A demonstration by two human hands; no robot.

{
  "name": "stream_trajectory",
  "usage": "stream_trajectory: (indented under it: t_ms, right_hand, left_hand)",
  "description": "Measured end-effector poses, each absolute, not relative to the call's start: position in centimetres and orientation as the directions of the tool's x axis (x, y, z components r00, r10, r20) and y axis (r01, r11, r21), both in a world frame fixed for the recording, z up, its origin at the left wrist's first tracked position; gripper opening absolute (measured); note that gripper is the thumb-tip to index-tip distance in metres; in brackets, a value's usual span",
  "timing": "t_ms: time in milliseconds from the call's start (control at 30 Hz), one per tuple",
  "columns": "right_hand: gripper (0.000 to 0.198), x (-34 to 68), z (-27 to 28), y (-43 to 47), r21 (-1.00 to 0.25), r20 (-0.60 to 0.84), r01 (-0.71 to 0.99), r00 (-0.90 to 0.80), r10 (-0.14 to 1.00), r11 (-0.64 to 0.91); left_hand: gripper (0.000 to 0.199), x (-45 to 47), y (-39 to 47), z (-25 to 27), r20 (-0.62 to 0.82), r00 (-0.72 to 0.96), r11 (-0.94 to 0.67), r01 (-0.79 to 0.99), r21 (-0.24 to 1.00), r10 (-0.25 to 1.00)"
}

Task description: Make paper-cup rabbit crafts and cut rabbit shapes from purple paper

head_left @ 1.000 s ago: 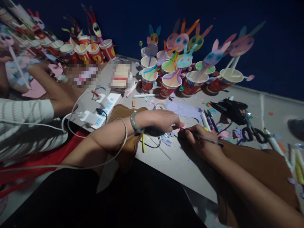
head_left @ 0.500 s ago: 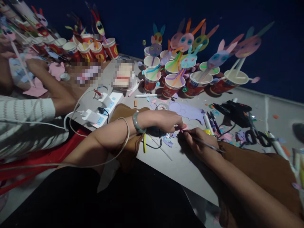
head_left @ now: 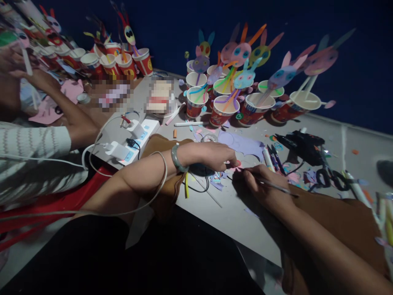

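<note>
From the head camera I'm seeing both hands meeting over the bench [head_left: 227, 215]. The right hand [head_left: 266, 186] is gripping a slim pen-like tool [head_left: 276, 186], its long axis slanting leftward and forward, its tip ending near a small pink piece [head_left: 238, 163]. That piece is lying at the fingertips of the left hand [head_left: 219, 157], the nearer of the two. The left fingers are curling downward; I can't tell whether they're pinching the piece or only pressing it.

Beyond the fingertips, purple paper [head_left: 239, 143] is lying close, with paper cups [head_left: 224, 117] standing farther back. Pens [head_left: 268, 159] are crowding the far side of the right hand. I'm finding more room on the near side, toward the front edge. Brown cloth [head_left: 334, 217] is spreading beside the right forearm, and a pale cable [head_left: 166, 166] is looping across the left.
</note>
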State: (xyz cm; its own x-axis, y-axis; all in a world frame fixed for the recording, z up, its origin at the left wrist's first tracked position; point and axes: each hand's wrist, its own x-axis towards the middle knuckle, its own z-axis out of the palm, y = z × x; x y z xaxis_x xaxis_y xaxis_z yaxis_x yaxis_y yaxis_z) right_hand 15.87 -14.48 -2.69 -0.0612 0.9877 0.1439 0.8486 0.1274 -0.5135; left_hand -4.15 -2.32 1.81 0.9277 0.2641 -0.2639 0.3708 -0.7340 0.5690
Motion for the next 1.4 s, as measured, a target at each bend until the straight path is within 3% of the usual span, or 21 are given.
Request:
stream_trajectory:
  t_ms: [167,400,667,933,1400]
  right_hand:
    - [0.031,16.1,-2.6,-14.3,-0.655,0.208,0.753,0.090,0.974,0.071]
    - [0.028,15.3,-3.4,-12.3,-0.589,0.200,0.770,-0.155,0.967,0.245]
    - [0.022,15.4,-3.8,-11.8,-0.677,0.114,0.727,-0.044,0.993,0.110]
    - [0.035,17.4,-3.2,-12.3,-0.836,0.016,0.548,0.098,0.995,-0.041]
    - [0.030,16.6,-3.0,-13.4,-0.691,0.053,0.719,-0.051,0.997,0.073]
  left_hand:
    - [0.044,-3.9,-2.1,1.3,-0.218,0.933,-0.737,0.359,0.572,0.285]
    - [0.035,-3.9,-1.8,1.0,-0.137,0.946,-0.756,0.318,0.573,0.295]
    - [0.031,-3.9,-1.7,0.8,-0.071,0.907,-0.794,0.400,0.457,0.415]
    - [0.026,-4.0,-2.0,0.7,-0.131,0.930,-0.841,0.367,0.399,0.343]
    - [0.025,-3.9,-1.9,0.6,-0.142,0.926,-0.837,0.377,0.398,0.349]
